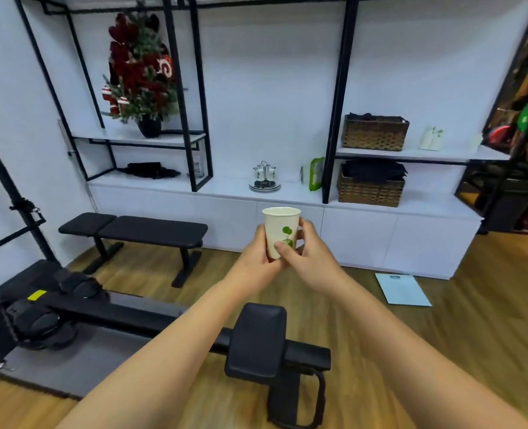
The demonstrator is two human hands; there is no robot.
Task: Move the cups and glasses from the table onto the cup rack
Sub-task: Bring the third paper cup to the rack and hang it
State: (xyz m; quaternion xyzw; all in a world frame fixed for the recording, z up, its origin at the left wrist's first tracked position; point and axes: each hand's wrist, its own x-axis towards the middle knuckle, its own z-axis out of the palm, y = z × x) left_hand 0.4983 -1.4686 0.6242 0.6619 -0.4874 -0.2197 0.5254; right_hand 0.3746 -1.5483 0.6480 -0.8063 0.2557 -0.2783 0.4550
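Note:
A white paper cup [279, 226] with a green leaf print stands upright in the air at arm's length, held by both hands. My left hand [258, 258] wraps its lower left side and my right hand [307, 252] grips its right side, thumb across the front. Far ahead on the white counter [225, 187] stands a metal cup rack [265, 178] on a round tray, with two small cups hanging upside down on it. Two more white cups [431, 137] sit on the right-hand shelf.
A black rowing machine [132, 317] with its seat [256, 339] lies across the wooden floor just ahead. A black bench [139, 232] stands left by the cabinet. A light blue scale [402, 287] lies on the floor right. Wicker baskets [371, 187] fill the right shelves.

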